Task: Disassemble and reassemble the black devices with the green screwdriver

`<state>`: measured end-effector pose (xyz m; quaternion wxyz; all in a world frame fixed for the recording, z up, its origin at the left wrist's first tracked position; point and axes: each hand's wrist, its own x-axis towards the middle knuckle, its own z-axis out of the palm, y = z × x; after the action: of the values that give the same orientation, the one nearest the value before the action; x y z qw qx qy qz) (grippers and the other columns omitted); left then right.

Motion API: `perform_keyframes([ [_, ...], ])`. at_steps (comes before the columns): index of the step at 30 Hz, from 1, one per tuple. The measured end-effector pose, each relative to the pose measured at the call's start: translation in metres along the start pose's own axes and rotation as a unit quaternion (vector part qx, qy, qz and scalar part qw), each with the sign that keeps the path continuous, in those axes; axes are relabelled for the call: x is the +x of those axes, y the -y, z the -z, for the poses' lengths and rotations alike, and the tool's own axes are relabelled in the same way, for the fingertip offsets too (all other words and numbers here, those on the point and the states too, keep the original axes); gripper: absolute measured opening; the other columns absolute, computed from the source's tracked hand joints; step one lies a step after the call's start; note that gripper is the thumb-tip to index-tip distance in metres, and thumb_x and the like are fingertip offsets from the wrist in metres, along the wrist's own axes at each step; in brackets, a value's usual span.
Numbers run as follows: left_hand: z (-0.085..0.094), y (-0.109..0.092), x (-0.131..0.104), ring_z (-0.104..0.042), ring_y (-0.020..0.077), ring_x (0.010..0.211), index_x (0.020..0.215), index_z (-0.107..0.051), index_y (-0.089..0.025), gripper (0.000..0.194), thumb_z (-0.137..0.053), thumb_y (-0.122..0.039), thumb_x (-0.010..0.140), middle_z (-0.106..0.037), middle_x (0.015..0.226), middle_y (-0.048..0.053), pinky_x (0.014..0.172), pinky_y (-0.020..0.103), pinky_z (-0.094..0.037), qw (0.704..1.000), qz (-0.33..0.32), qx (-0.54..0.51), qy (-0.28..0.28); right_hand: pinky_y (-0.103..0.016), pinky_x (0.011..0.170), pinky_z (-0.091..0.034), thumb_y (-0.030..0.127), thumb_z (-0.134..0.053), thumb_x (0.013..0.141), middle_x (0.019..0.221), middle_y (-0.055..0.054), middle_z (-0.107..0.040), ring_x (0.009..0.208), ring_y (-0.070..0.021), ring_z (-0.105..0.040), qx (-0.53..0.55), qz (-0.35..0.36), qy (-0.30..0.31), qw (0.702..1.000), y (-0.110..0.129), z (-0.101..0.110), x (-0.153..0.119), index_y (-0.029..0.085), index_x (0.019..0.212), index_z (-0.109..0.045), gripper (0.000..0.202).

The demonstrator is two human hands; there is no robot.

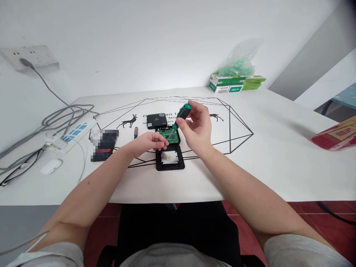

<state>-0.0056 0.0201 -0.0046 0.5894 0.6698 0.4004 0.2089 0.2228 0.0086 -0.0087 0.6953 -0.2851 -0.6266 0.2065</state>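
Observation:
My right hand is closed around the green and black handle of a screwdriver, tilted with its shaft pointing down and left. At the shaft's tip, the fingers of my left hand are pinched together; whether they grip the tip or a small part there is too small to tell. Just beneath and behind the fingers lies a green circuit board in a black housing. Nearer to me is an open black cover with a silvery plate inside. A closed black box sits behind the board.
A short second screwdriver lies left of the board, with a phone further left. Beyond are a power strip, cables, glasses and a white mouse. Green-and-white boxes stand by the wall; a red package is at right.

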Motion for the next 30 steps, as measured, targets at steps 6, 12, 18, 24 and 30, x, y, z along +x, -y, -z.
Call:
perform_keyframes([
  [6,-0.018,-0.003,0.0,-0.071,0.0211,0.096,0.093,-0.074,-0.019,0.023,-0.084,-0.039,0.086,-0.078,0.1,0.006,0.091,0.038,-0.057,0.997,-0.05,0.051,0.001,-0.039,0.078,-0.066,0.05,-0.077,0.097,0.118,-0.006,-0.065,0.102,-0.0224,-0.069,-0.001,-0.007,0.053,0.999,0.007,0.007,0.007,0.037,0.14,-0.054,0.05],
  [12,-0.049,-0.001,0.002,-0.068,0.0207,0.083,0.094,-0.071,-0.021,0.013,-0.059,-0.02,0.097,-0.072,0.097,0.004,0.08,0.036,-0.058,0.966,-0.105,0.234,-0.023,-0.04,0.082,-0.063,0.027,-0.075,0.09,0.107,-0.001,-0.065,0.095,-0.0193,-0.07,-0.021,0.042,0.145,0.988,0.016,0.014,0.01,0.032,0.125,-0.055,0.041],
  [18,-0.056,0.005,0.01,-0.069,0.0255,0.104,0.092,-0.073,-0.021,0.017,-0.058,-0.013,0.095,-0.072,0.107,0.007,0.097,0.042,-0.059,0.947,-0.149,0.286,-0.007,-0.039,0.076,-0.06,0.022,-0.069,0.089,0.111,-0.003,-0.07,0.089,-0.0193,-0.068,-0.079,0.08,0.205,0.972,0.017,0.014,0.008,0.03,0.126,-0.06,0.04],
  [24,-0.054,0.008,0.01,-0.071,0.0249,0.1,0.097,-0.076,-0.02,0.018,-0.059,-0.013,0.096,-0.073,0.103,0.007,0.096,0.042,-0.059,0.952,-0.128,0.278,0.006,-0.037,0.069,-0.056,0.024,-0.071,0.092,0.106,-0.004,-0.071,0.08,-0.019,-0.061,-0.125,0.156,0.211,0.957,0.018,0.012,0.009,0.028,0.122,-0.063,0.031],
  [30,-0.055,0.007,0.009,-0.071,0.025,0.101,0.097,-0.076,-0.021,0.019,-0.058,-0.014,0.095,-0.075,0.102,0.006,0.095,0.041,-0.06,0.951,-0.143,0.274,0.011,-0.037,0.066,-0.053,0.024,-0.075,0.092,0.101,-0.003,-0.07,0.078,-0.0193,-0.058,-0.138,0.191,0.187,0.954,0.016,0.009,0.006,0.029,0.12,-0.062,0.032],
])
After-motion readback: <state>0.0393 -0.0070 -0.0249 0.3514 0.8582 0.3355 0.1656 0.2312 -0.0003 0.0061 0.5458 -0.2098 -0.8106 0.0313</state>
